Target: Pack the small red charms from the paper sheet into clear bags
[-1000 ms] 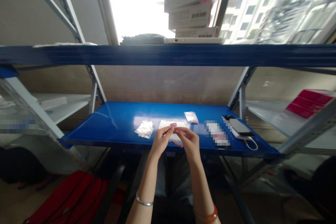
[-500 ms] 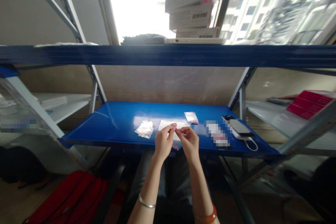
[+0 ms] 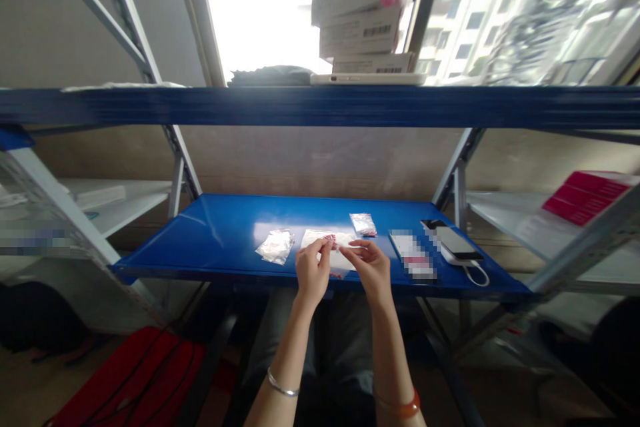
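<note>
My left hand (image 3: 313, 273) pinches a whitish plastic packet (image 3: 320, 240) at a small red-printed spot near its top edge. My right hand (image 3: 367, 270) is just right of that spot, its fingertips over the packet; whether they grip anything is hard to tell. A crumpled clear bag (image 3: 275, 247) lies left of my hands, and a small clear packet (image 3: 363, 225) lies beyond them. Further right are a pixelated white card (image 3: 413, 253) and a phone (image 3: 453, 243) with a white cable, all on the blue metal shelf (image 3: 200, 240).
A blue crossbeam (image 3: 320, 107) runs above, carrying stacked cardboard boxes (image 3: 357, 13) and a flat white device (image 3: 367, 79). Metal uprights stand at both sides. Red booklets (image 3: 585, 197) lie on a white shelf at right, and a red bag (image 3: 130, 380) sits on the floor at lower left.
My right hand has moved rightward, away from my left, opening a gap between them. My left hand stays pinched at the packet's top edge.
</note>
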Demonstrator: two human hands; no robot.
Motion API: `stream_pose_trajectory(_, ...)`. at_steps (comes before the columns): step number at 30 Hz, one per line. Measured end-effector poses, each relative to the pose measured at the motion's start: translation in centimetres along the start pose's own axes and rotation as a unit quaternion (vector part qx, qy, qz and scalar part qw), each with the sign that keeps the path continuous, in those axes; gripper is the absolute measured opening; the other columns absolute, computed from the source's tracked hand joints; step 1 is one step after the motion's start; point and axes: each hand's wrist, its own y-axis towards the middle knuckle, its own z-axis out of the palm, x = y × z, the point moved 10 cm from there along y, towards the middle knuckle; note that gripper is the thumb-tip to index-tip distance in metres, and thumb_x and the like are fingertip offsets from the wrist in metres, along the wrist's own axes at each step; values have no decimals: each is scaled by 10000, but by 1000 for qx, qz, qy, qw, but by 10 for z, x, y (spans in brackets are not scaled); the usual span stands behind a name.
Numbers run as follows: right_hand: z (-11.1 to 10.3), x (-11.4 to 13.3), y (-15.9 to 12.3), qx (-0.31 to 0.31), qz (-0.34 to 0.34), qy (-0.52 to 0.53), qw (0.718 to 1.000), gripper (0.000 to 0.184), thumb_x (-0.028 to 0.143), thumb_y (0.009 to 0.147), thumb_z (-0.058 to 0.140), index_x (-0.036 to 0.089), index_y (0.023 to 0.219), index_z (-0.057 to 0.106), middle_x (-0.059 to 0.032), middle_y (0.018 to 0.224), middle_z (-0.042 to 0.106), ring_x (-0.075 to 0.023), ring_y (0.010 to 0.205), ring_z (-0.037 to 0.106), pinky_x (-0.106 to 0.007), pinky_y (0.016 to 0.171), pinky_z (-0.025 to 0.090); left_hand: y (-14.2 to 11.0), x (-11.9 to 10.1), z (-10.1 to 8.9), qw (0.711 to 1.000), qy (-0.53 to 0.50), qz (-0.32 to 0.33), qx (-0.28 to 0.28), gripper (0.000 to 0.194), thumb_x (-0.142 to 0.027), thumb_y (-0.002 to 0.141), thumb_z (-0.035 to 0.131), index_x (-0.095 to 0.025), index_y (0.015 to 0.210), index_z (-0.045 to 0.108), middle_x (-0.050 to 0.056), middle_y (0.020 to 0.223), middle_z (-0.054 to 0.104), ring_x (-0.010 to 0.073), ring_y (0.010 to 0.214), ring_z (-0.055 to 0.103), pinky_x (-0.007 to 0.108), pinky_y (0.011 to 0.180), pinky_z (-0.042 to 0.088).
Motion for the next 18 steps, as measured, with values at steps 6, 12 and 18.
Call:
stream_pose_trajectory(6, 14, 2, -4, 80, 20, 31, 996, 366, 372, 650, 749, 195, 959, 665, -65, 828, 735, -258, 832, 684, -368, 731, 522, 3, 11, -5, 999, -30, -41, -2, 324, -442, 863, 453, -193, 828, 657, 46, 783, 684, 181, 743, 621, 262, 703, 444)
stream_pose_trajectory(12, 28, 4, -8, 156, 1, 48, 987, 505, 411, 728, 674, 247, 1197, 582, -75, 1119, 662, -274, 1024, 629, -440, 872, 491, 6, 16, -8, 993, -92, -73, 1, 351, -462, 852, 457, -163, 827, 640, 54, 795, 679, 151, 659, 603, 245, 633, 454)
stream_pose_trajectory(18, 28, -5, -10, 157, 25, 32, 987, 605, 384, 677, 722, 216, 1232, 546, -85, 1010, 705, -262, 939, 662, -419, 822, 517, 11, 25, -9, 978, -183, -101, 15, 366, -484, 811, 516, -141, 841, 639, 57, 793, 675, 115, 582, 599, 206, 543, 440)
